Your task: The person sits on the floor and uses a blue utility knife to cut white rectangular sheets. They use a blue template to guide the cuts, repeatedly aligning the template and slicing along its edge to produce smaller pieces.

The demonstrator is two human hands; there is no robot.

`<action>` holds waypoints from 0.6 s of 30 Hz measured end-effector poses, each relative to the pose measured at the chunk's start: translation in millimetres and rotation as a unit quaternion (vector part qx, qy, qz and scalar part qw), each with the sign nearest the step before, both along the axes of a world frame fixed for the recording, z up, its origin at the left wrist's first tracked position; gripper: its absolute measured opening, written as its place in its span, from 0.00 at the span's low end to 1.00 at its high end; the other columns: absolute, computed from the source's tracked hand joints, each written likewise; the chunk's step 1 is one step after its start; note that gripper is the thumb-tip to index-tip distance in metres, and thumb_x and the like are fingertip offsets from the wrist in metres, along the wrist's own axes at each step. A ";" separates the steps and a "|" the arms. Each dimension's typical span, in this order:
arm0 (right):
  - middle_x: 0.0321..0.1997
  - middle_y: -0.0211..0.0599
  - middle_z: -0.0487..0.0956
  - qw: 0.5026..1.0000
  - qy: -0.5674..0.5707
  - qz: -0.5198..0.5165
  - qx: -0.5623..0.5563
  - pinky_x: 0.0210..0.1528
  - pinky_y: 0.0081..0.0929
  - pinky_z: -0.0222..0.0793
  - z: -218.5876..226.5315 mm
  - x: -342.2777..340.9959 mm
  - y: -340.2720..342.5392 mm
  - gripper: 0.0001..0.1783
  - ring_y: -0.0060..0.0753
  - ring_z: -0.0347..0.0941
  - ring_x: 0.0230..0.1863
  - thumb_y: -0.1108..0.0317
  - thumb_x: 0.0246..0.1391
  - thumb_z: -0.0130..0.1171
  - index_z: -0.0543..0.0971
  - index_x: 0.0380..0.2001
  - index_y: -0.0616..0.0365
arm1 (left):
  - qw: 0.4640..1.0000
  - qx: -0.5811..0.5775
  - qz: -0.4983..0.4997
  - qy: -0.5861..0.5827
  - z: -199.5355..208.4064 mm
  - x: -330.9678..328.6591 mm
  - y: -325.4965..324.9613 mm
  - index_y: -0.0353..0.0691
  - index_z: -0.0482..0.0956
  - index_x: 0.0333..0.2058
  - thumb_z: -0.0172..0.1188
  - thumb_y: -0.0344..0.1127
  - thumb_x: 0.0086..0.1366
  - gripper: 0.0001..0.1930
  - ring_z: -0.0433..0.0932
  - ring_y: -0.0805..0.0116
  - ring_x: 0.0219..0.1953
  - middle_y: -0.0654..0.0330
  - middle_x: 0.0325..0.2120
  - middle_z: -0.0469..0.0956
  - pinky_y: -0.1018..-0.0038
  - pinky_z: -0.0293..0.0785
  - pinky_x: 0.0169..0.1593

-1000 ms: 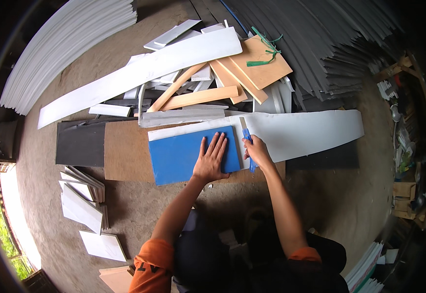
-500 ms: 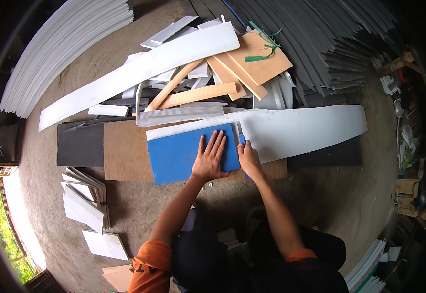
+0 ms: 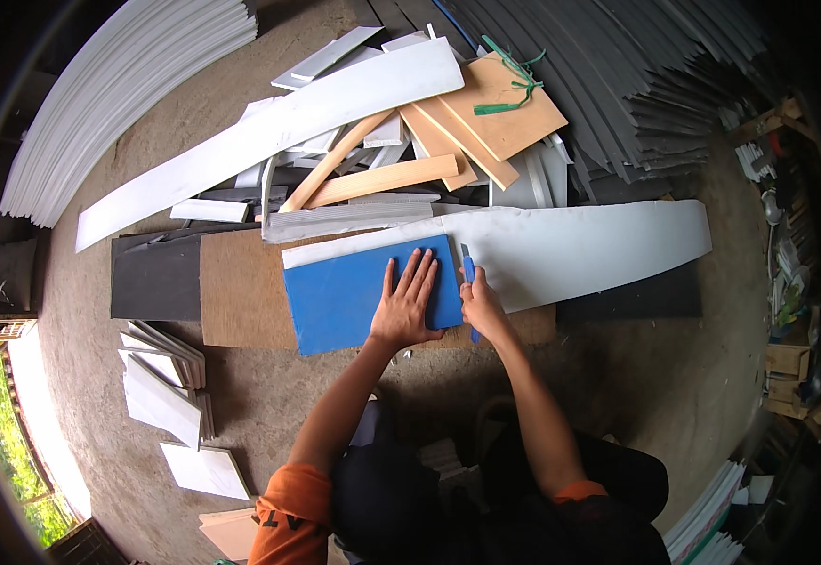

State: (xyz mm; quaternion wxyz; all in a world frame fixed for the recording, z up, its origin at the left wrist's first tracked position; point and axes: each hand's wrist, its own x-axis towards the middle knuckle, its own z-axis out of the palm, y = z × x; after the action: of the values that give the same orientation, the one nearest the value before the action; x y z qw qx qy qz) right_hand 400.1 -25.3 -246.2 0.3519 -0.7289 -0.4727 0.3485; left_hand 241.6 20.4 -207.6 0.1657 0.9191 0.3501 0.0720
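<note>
Item: blue board (image 3: 335, 301), lying flat on a long white sheet (image 3: 608, 250) that shows beyond its far edge and spreads to its right.
Item: left hand (image 3: 404, 313), palm down on the board near its right edge, fingers spread, gripping nothing.
Item: right hand (image 3: 482, 306), fingers wrapped round a blue-handled knife (image 3: 468, 270), just right of the board; blade pointing to the far side. Whether the tip touches the sheet, I cannot tell.
Step in hand, by my judgement: knife work on the sheet, with the board's right edge as guide. A stroke here calls for firm weight from the left palm, fingertips clear of the edge, and the blade kept close along it.
Surface: brown board (image 3: 241, 297) beneath, with a dark sheet (image 3: 156, 278) at its left, all low on a bare, dusty floor (image 3: 269, 405).
Far side: heap of offcuts, including pale orange boards (image 3: 514, 113) and a long white strip (image 3: 269, 146).
Room: curved white stack (image 3: 128, 104), far left; dark sheets (image 3: 608, 75), far right; white pieces (image 3: 161, 405), near left; bright opening with greenery (image 3: 1, 405), left edge.
</note>
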 end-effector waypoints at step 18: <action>0.23 0.47 0.75 0.938 -0.332 0.051 -0.087 0.26 0.35 0.71 33.1 -24.5 54.8 0.09 0.45 0.74 0.25 0.66 0.52 0.43 0.68 0.27 0.62 | 1.000 -0.006 0.006 0.006 -3.0 -4.9 1.9 0.36 0.46 0.57 0.62 0.58 0.32 0.56 0.40 0.62 0.62 0.56 0.59 0.45 0.53 0.32 0.61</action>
State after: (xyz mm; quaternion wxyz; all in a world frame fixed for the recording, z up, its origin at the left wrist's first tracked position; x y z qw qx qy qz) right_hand 375.6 29.5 -213.1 0.0920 -0.8059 -0.5667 0.1443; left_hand 236.7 22.3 -210.5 0.1688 0.9163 0.3573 0.0656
